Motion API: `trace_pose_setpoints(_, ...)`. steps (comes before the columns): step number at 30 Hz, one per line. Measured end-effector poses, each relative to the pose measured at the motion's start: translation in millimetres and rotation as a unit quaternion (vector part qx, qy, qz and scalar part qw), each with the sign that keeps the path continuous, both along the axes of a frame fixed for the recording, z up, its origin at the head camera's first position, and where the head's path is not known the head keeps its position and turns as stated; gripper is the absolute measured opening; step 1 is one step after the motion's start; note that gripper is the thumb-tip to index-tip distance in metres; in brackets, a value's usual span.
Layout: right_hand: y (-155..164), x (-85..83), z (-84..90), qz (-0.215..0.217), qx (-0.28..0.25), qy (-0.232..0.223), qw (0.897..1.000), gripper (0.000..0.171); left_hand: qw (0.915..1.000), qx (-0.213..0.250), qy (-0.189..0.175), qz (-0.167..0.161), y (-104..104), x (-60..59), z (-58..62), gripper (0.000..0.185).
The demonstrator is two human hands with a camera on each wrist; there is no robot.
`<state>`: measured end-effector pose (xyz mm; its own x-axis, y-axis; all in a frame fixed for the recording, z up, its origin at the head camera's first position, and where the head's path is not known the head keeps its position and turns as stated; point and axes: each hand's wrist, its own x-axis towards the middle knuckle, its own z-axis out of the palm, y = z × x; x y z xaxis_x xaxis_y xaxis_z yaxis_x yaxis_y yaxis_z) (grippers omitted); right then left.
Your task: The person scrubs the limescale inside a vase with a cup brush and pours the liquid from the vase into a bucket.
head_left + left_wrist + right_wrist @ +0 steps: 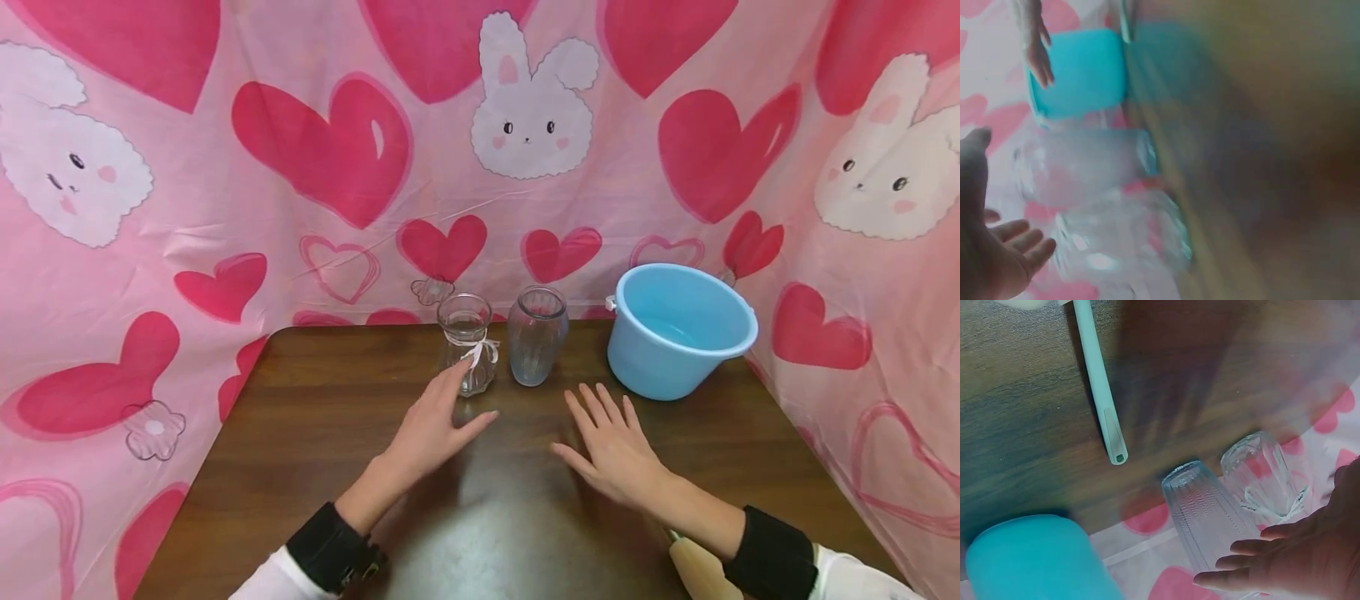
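Note:
Two clear glass vases stand at the back of the dark wooden table (pixel 315 433). One has a white ribbon round its neck (pixel 467 343) (pixel 1261 467) (pixel 1119 247); the other is ribbed and bluish (pixel 536 335) (pixel 1205 520) (pixel 1082 164). My left hand (pixel 438 417) (pixel 994 256) lies open with straight fingers, its fingertips at the ribbon vase's lower left side. My right hand (pixel 611 442) (pixel 1300 559) is spread flat and open over the table in front of the ribbed vase, holding nothing. The left wrist view is blurred.
A light blue plastic bucket (pixel 678 329) (pixel 1029 559) (pixel 1079 72) stands at the back right, beside the ribbed vase. A tool with a teal handle (pixel 1100 394) lies on the table near my right forearm; its cream end (pixel 701 571) shows there. Pink heart-and-bunny cloth (pixel 337 167) encloses the table.

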<state>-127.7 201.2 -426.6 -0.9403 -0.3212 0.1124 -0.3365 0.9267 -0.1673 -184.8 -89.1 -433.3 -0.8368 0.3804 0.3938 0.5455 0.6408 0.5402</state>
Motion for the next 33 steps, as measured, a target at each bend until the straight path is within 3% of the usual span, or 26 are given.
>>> trace_pose_setpoints(3,0.9,1.4,2.9,0.005,0.008,0.003,1.000,0.076,0.9961,0.073,-0.046,-0.021,30.5,-25.7,12.7,0.092)
trace_pose_setpoints(6,0.7,1.2,3.1,0.013,0.011,0.009,1.000,0.074,0.9893,0.120,-0.082,-0.016,56.2,-51.6,15.3,0.095)
trace_pose_setpoints(9,1.2,1.2,2.6,0.013,0.011,0.012,1.000,0.074,0.9916,0.107,-0.074,-0.005,78.4,-72.7,5.5,0.102)
trace_pose_setpoints(13,3.4,1.7,1.6,0.007,0.012,0.012,1.000,0.072,0.9907,0.103,-0.086,0.018,102.4,-89.2,-9.7,0.115)
trace_pose_setpoints(16,5.5,1.6,1.1,0.006,0.012,0.017,1.000,0.072,0.9779,0.160,-0.127,0.045,114.8,-96.6,-14.9,0.121)
trace_pose_setpoints(20,7.8,1.3,0.1,0.008,0.021,0.031,0.999,0.072,0.9661,0.204,-0.147,0.057,125.0,-104.9,-18.9,0.118)
trace_pose_setpoints(26,9.5,-0.1,-0.8,0.007,0.031,0.048,0.998,0.071,0.9664,0.220,-0.113,0.072,131.5,-107.3,-21.6,0.106)
trace_pose_setpoints(33,14.0,-0.3,-1.2,-0.003,0.027,0.036,0.999,0.071,0.9725,0.216,-0.066,0.055,122.0,-90.7,-17.3,0.100)
